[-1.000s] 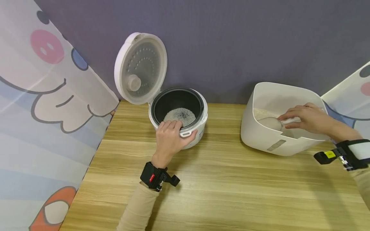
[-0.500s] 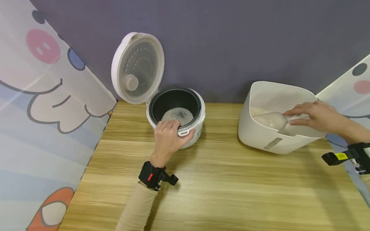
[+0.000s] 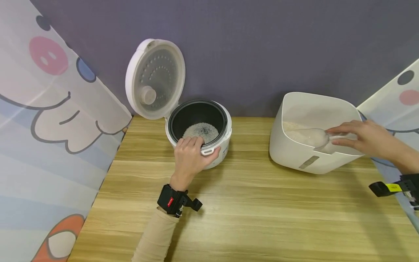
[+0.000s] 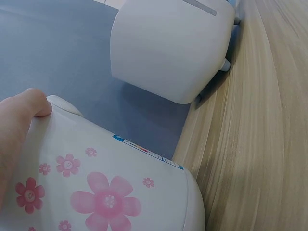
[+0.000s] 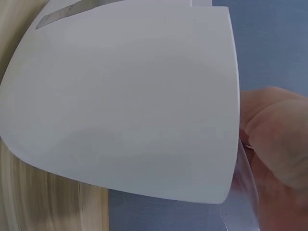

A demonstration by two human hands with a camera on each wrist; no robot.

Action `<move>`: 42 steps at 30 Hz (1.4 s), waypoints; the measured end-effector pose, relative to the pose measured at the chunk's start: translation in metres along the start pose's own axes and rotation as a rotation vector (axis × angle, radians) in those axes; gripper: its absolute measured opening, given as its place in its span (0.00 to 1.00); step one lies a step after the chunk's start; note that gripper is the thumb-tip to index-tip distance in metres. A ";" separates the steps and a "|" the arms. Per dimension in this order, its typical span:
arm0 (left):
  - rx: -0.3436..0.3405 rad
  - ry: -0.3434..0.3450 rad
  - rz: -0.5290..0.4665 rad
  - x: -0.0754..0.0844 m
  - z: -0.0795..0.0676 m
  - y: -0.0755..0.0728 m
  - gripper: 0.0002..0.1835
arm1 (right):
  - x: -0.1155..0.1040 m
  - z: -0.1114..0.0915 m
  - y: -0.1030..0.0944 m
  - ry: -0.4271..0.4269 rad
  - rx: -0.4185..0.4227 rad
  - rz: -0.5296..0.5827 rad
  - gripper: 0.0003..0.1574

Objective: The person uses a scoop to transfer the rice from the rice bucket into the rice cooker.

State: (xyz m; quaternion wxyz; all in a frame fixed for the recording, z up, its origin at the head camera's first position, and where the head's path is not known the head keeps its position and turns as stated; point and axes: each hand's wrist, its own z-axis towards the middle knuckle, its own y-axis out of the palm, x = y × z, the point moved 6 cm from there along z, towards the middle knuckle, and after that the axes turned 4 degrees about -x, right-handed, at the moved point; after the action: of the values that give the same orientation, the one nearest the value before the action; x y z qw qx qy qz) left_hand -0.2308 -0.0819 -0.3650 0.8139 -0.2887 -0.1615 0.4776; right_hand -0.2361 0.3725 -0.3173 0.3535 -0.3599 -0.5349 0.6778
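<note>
My left hand (image 3: 189,156) grips the front rim of a white rice cooker (image 3: 217,160), fingers hooked over the edge and thumb against the outside. White rice (image 3: 206,131) lies in the black inner pot (image 3: 183,120). In the left wrist view the cooker wall (image 4: 159,192) shows pink flowers. At the right, my right hand (image 3: 370,138) holds a clear scoop (image 3: 315,137) by its handle, over the mouth of a white rice bin (image 3: 288,153). More rice (image 3: 289,126) shows inside the bin, by the scoop. The bin wall (image 5: 130,96) hides part of the scoop in the right wrist view.
The cooker's lid (image 3: 157,78) stands raised on its hinge at the back left. Cooker and bin stand apart on a wooden table (image 3: 255,203), close to a dark grey wall (image 3: 235,54). A cartoon-print curtain (image 3: 59,145) borders the left side.
My right hand has drawn the scoop to the right across the bin, away from the bin's left wall. My left hand keeps its grip on the cooker rim; the view has shifted slightly.
</note>
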 end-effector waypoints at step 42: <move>0.002 -0.012 -0.012 -0.002 -0.001 0.002 0.29 | 0.020 -0.023 -0.021 0.107 0.166 0.123 0.25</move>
State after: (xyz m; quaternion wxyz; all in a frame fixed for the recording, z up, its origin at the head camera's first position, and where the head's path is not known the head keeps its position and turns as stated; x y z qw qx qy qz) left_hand -0.2321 -0.0832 -0.3669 0.8161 -0.2841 -0.1675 0.4746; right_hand -0.2243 0.4047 -0.3029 0.3679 -0.3972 -0.4341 0.7200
